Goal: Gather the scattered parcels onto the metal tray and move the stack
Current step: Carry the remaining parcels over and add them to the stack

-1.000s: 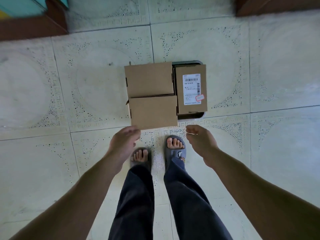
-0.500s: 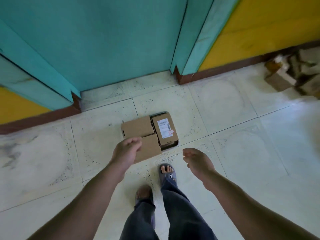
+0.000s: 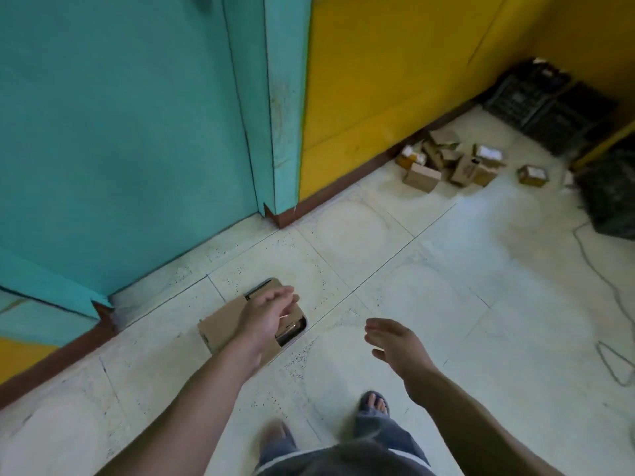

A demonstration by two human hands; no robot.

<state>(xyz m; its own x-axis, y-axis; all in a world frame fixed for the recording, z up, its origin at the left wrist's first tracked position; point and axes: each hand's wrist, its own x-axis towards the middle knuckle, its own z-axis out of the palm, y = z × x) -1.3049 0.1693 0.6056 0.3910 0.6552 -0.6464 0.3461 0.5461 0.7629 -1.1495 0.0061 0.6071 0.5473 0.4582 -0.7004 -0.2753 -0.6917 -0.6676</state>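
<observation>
Judging from the floor, the job is part done: a few parcels (image 3: pixel 221 326) sit on the tray (image 3: pixel 298 329) by the teal door (image 3: pixel 120 132), while a heap (image 3: pixel 446 163) lies loose against the yellow wall, well apart. The left hand (image 3: pixel 266 317) hangs over the tray, fingers slack, gripping nothing; the right hand (image 3: pixel 395 341) is spread and empty. Crates (image 3: pixel 546 101), a bag (image 3: pixel 608 194) and a cable (image 3: pixel 601 280) lie near the heap; the cable could catch a foot.

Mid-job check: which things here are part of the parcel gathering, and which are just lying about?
Job: metal tray, boxes on it, scattered parcels by the wall.
Lying about: black crates, black bag, floor cable.
</observation>
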